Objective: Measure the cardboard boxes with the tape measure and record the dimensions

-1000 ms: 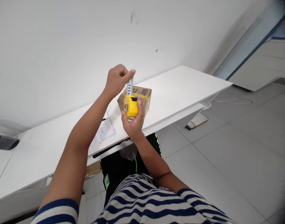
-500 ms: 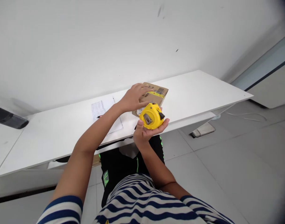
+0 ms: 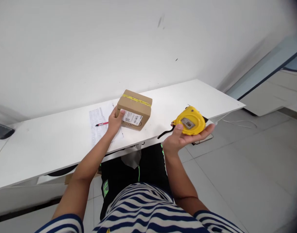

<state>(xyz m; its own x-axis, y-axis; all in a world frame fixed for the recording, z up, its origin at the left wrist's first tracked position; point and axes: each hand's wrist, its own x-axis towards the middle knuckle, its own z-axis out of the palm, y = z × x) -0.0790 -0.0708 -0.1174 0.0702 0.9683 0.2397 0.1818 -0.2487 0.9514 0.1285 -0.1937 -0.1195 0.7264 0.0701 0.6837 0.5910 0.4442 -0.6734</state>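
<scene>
Seen from the head camera, the left hand point(image 3: 115, 120) reaches forward over the white tabletop point(image 3: 41, 145) and has hold of a small brown cardboard box point(image 3: 136, 108) at its left end. The thumb lies on the box's near face, just beside a white printed label, and the fingers wrap round the end, out of sight. The box stands on the tabletop a little back from the front edge, near the middle of its length, with a strip of yellow tape across its top.

The right hand point(image 3: 184, 137) is held palm up, out in front of the tabletop's front edge and to the right of the box, well apart from it. A yellow tape measure point(image 3: 190, 121) with a rounded case lies flat on the palm. The fingers are stretched out almost straight under the case and the thumb presses on its near edge, so the hand is mostly open yet carries the tool. No blade is drawn out of the case. A black wrist strap point(image 3: 164, 133) hangs from the case toward the left.

Just left of the box, partly under the left hand, lies a white printed sheet of paper point(image 3: 97, 121) with a red pen point(image 3: 101, 124) on it. A dark object point(image 3: 1, 130) sits at the far left edge of the tabletop, too cropped to identify. Beyond the right hand, a thin white cable point(image 3: 238, 122) lies on the grey tiled floor point(image 3: 235, 171). A blue-and-white striped shirt point(image 3: 150, 210) fills the bottom of the view.
</scene>
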